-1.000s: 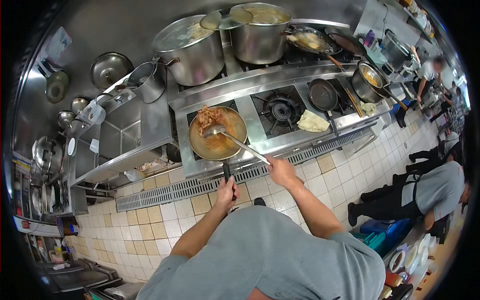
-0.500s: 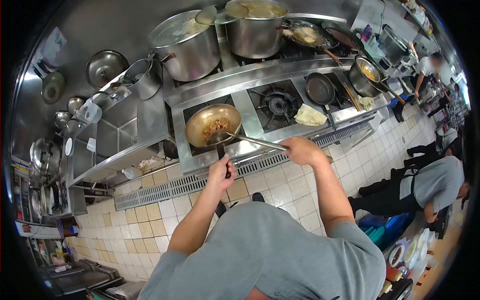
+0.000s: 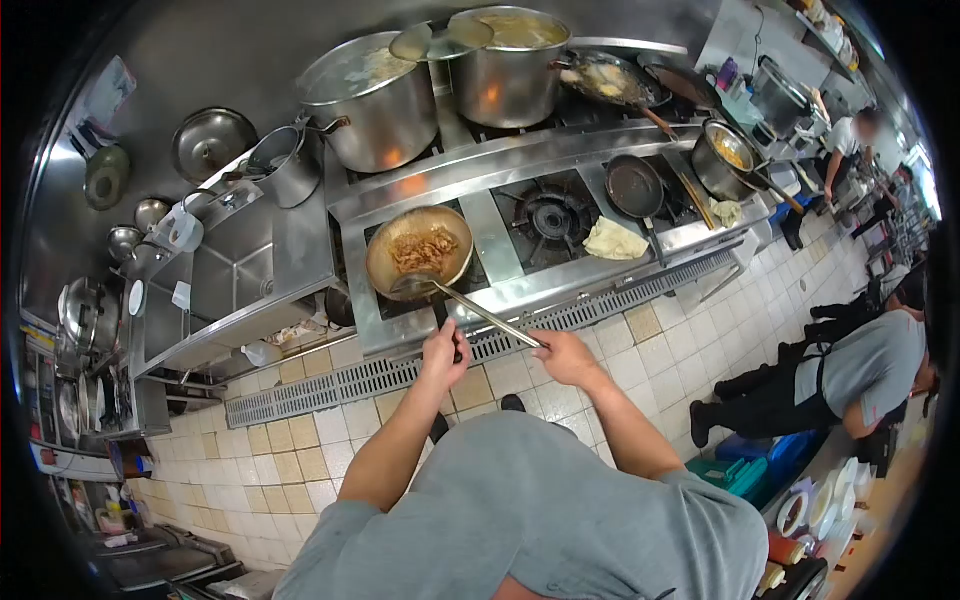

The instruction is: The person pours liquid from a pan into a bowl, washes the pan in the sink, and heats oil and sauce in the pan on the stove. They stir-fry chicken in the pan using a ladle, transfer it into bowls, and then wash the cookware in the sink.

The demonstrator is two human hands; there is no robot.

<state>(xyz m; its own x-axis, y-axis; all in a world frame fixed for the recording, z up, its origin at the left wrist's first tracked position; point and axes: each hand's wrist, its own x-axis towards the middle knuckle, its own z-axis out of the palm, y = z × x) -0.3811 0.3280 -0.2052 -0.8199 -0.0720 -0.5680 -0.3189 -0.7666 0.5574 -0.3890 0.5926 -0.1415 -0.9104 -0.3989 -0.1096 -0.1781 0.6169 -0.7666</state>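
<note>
My left hand [image 3: 446, 356] is closed round the black handle of a wok [image 3: 382, 262], which is over the front left burner. Brown, sauced pieces of food [image 3: 424, 248] lie in the middle of the wok. My right hand [image 3: 566, 357] grips the end of a long metal ladle [image 3: 490, 318]. The ladle's bowl rests inside the wok at its near edge, beside the food. To the right, a bare burner [image 3: 552, 216] and a folded pale cloth [image 3: 614, 241] are on the stove.
Two large stockpots [image 3: 380, 120] stand at the back. On the right are a small black pan [image 3: 635, 187] and a pot with orange food [image 3: 722, 170]. A sink [image 3: 232, 262] is at the left. Co-workers [image 3: 860, 370] stand at the right.
The wok was tilted and the food slid from its far left to its middle. My right hand moved out rightward, then came back in. An orange glow now reflects off the stockpots.
</note>
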